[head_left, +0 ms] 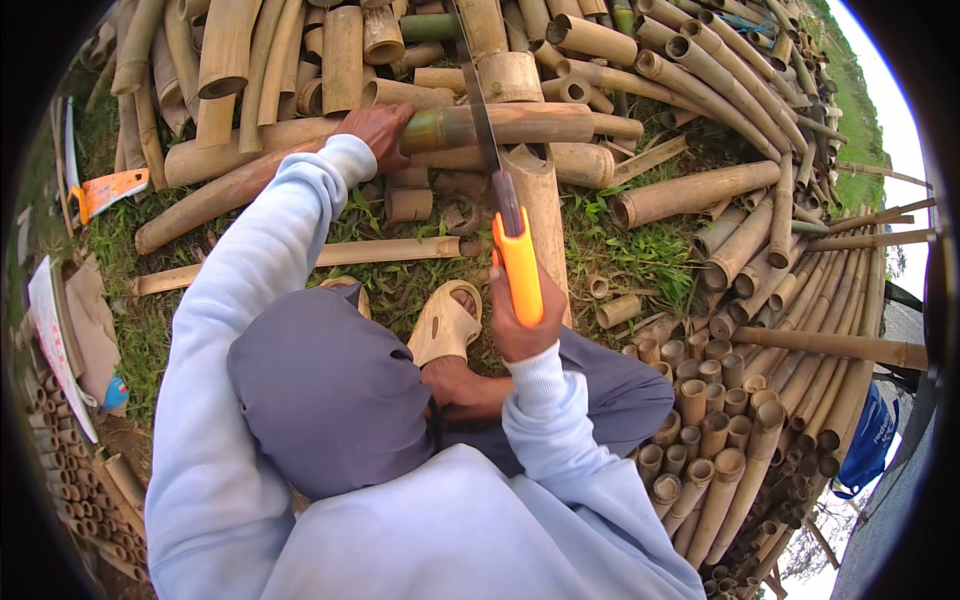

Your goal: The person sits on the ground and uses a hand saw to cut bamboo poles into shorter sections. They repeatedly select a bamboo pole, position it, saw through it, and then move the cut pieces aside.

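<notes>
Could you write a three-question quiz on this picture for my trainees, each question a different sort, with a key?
1. Fill in the word: The right grip holds a long, straight metal handsaw by its orange ____.

2. True or false: The saw's slim metal blade crosses the round, brown, partly green bamboo pole held by the left grip.

3. Which footwear is worn here?
A. Black rubber boots
B. Tan slip-on clogs with holes
C. White laced shoes

Key:
1. Handle
2. True
3. B
</notes>
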The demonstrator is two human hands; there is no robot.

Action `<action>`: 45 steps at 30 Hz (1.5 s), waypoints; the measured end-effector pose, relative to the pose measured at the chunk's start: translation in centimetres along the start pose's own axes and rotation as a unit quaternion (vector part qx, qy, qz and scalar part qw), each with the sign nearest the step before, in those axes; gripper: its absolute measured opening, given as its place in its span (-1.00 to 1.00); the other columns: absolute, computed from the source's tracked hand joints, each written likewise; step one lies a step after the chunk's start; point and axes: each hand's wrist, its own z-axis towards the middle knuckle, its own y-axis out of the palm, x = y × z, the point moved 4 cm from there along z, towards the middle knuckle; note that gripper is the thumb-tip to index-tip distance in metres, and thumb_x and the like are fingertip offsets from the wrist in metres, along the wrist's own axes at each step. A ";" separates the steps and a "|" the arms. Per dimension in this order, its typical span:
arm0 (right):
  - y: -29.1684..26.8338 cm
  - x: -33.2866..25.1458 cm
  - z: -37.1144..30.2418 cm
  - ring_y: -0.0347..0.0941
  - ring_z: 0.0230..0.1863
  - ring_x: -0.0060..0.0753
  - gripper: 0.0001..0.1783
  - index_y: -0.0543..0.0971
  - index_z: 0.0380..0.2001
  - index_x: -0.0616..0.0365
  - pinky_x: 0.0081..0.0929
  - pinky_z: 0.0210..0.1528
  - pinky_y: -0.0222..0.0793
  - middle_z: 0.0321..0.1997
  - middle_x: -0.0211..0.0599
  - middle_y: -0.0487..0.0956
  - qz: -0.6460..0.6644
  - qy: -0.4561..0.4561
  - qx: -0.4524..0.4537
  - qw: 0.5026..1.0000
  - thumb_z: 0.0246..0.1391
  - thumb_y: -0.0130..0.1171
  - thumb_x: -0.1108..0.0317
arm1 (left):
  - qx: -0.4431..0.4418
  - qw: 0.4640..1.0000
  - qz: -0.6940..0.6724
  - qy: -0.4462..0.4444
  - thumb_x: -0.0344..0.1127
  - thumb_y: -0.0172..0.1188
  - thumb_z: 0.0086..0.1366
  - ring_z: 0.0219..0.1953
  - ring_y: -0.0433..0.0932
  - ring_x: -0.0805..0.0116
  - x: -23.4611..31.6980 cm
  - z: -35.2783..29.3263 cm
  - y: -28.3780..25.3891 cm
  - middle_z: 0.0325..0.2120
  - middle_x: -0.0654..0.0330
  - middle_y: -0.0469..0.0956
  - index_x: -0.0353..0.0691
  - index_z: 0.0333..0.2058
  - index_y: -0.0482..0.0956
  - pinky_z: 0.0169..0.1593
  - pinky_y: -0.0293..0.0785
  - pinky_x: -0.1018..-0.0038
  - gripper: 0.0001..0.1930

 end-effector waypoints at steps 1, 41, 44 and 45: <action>0.6 -0.3 1.2 0.54 -0.51 -0.53 -0.92 0.59 -0.25 0.31 -0.47 -0.42 0.43 -0.50 -0.24 0.60 -0.007 -0.010 0.002 1.000 0.23 0.24 0.52 | -0.008 1.000 -0.001 -0.004 -0.14 0.46 0.03 -0.06 0.63 -0.15 0.1 0.2 -0.3 -0.16 -0.12 0.65 -0.23 0.02 0.47 0.02 0.58 0.09 -0.40; -0.4 -1.6 -3.4 0.50 -0.55 -0.46 -0.92 0.60 -0.25 0.30 -0.49 -0.44 0.40 -0.52 -0.26 0.58 -0.051 -0.042 0.019 0.998 0.19 0.26 0.53 | 0.002 1.000 -0.014 0.009 -0.18 0.46 0.05 -0.05 0.64 -0.12 -1.0 0.0 0.3 -0.16 -0.11 0.65 -0.26 -0.03 0.47 0.03 0.60 0.10 -0.45; -1.9 0.7 -5.6 0.49 -0.56 -0.45 -0.91 0.60 -0.25 0.30 -0.47 -0.44 0.40 -0.50 -0.24 0.58 -0.037 0.001 0.014 0.999 0.19 0.26 0.52 | 0.024 0.999 -0.002 0.029 -0.18 0.46 0.04 -0.06 0.64 -0.13 -1.0 -1.0 0.0 -0.15 -0.12 0.65 -0.26 -0.02 0.48 0.03 0.60 0.10 -0.45; -2.3 0.8 -7.0 0.55 -0.53 -0.37 -0.83 0.63 -0.17 0.32 -0.42 -0.40 0.46 -0.48 -0.19 0.60 -0.048 0.039 -0.006 0.998 0.16 0.28 0.51 | 0.004 1.000 -0.004 0.018 -0.18 0.46 0.04 -0.06 0.64 -0.13 -1.0 -1.3 0.4 -0.15 -0.11 0.65 -0.26 -0.03 0.48 0.03 0.60 0.10 -0.45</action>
